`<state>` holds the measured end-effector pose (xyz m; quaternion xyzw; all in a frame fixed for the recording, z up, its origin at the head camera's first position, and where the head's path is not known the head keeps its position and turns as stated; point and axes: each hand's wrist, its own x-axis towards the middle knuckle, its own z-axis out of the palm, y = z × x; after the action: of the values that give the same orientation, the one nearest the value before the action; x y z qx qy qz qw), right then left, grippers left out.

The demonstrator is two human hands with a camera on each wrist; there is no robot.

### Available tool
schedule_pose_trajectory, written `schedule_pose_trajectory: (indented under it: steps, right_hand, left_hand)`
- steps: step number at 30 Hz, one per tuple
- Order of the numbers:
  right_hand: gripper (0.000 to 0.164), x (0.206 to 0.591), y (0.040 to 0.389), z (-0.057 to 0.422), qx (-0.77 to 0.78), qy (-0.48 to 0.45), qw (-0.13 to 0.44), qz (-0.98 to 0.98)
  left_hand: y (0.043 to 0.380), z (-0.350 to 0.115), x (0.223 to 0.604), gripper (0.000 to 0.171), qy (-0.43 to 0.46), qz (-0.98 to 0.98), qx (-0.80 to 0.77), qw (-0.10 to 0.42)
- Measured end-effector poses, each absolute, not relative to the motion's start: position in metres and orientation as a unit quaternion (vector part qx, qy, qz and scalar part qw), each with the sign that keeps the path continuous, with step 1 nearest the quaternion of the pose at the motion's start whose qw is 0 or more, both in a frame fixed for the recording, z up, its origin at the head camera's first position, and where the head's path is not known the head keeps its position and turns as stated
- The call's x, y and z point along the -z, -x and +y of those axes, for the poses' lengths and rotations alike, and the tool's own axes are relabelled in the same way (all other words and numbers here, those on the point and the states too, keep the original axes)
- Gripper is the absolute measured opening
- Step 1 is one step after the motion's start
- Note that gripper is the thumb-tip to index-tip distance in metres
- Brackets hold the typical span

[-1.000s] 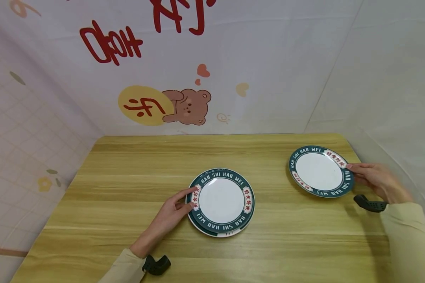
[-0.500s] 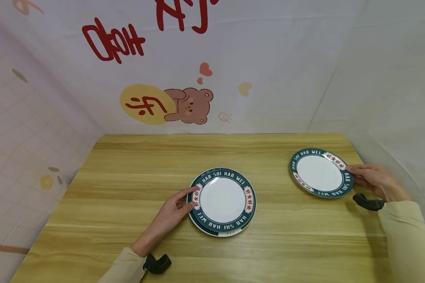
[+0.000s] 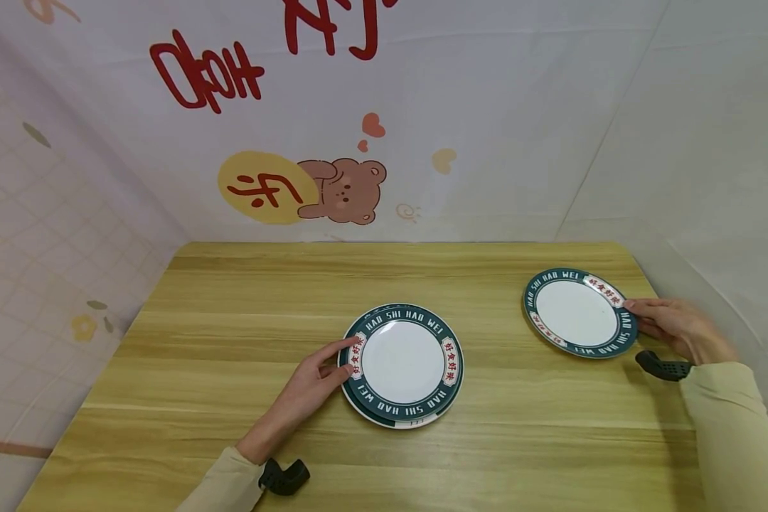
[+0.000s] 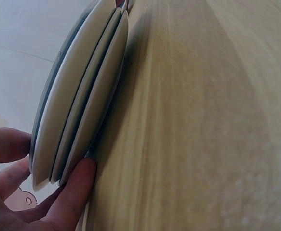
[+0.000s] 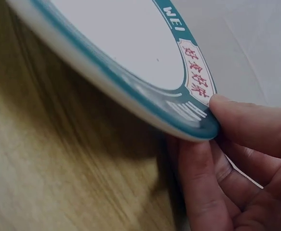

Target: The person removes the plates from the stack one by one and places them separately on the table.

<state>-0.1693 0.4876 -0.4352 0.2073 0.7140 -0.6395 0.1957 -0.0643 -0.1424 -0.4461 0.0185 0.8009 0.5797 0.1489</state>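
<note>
A stack of plates (image 3: 402,363) with dark green lettered rims stands near the middle of the table; three rims show edge-on in the left wrist view. My left hand (image 3: 307,387) holds the stack at its left rim, some fingertips on top and one finger (image 4: 80,185) low by the underside, close to the wood. To the right, a single plate (image 3: 577,313) of the same pattern is in my right hand (image 3: 678,327), pinched at its right edge. In the right wrist view that plate is tilted above the table, one finger (image 5: 198,168) beneath its rim.
The wood-grain table (image 3: 243,284) meets a white wall cloth (image 3: 499,107) with red lettering and a printed bear at the back. A pale cloth (image 3: 729,178) closes off the right side beside the right hand. Black wrist devices (image 3: 284,478) sit at both cuffs.
The right hand and its plate have shifted very slightly left and nearer. The left hand and the stack keep their place; the head view has moved a touch.
</note>
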Motion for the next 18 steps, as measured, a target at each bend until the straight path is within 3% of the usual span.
schedule_pose_trajectory:
  steps: [9,12,13,16,18]
  right_hand:
    - [0.024,0.438,0.166,0.486,0.613,-0.180,0.187,0.747]
    - [0.010,0.438,0.164,0.483,0.568,-0.155,0.176,0.789]
    - [0.015,0.438,0.163,0.482,0.549,-0.150,0.171,0.804]
    - [0.058,0.437,0.160,0.478,0.476,-0.135,0.159,0.854]
    - [0.076,0.435,0.158,0.475,0.435,-0.125,0.152,0.879]
  left_hand:
    - [0.064,-0.141,0.446,0.047,-0.006,0.802,-0.578,0.149]
    - [0.064,-0.141,0.446,0.047,-0.004,0.802,-0.578,0.147]
    - [0.064,-0.141,0.446,0.047,-0.004,0.803,-0.578,0.146]
    - [0.064,-0.141,0.446,0.047,-0.005,0.803,-0.578,0.146]
    - [0.064,-0.141,0.446,0.047,-0.006,0.803,-0.578,0.147]
